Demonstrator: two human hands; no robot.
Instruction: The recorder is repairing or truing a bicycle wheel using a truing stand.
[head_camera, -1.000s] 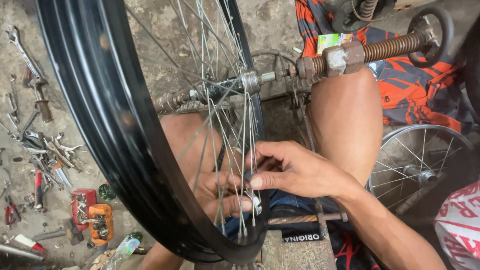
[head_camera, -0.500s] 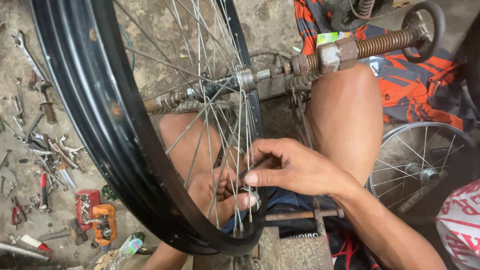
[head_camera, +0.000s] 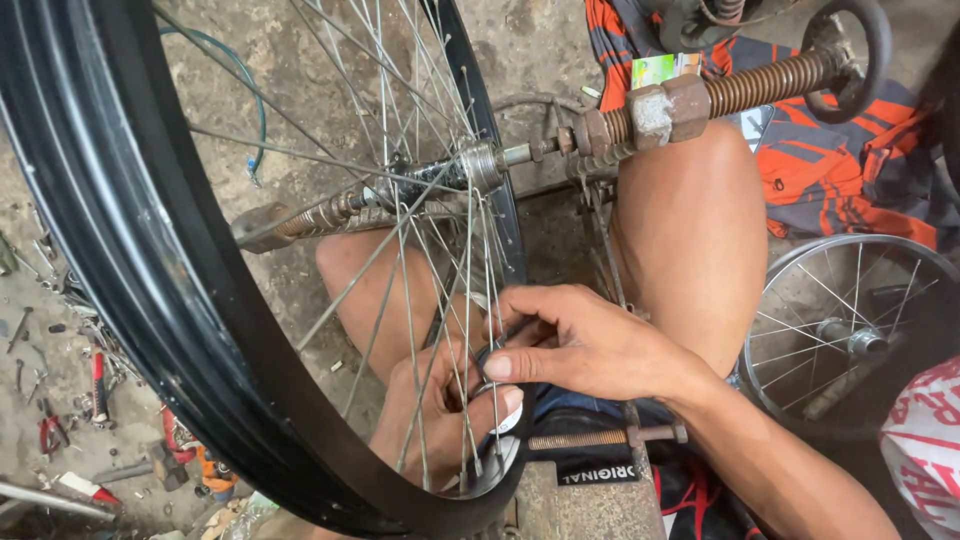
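A large black bicycle wheel rim (head_camera: 150, 290) with thin metal spokes (head_camera: 400, 240) stands upright, its hub (head_camera: 478, 163) mounted on a rusty threaded axle (head_camera: 760, 85). My right hand (head_camera: 580, 345) reaches in from the right and pinches the rim near its lowest part, thumb on the rim's edge. My left hand (head_camera: 435, 420) sits behind the spokes, inside the wheel, fingers curled against the lower rim next to a small round tool I cannot make out clearly. My bare knees show behind the wheel.
A smaller silver spoked wheel (head_camera: 850, 330) lies at the right. Orange and black cloth (head_camera: 850, 170) lies at the top right. Pliers, wrenches and other hand tools (head_camera: 70, 400) are scattered on the dirty concrete floor at left. A metal bench edge (head_camera: 590, 500) sits below.
The wheel has shifted a little in view. My right hand keeps its pinch on the lower rim, and the left hand stays behind the spokes.
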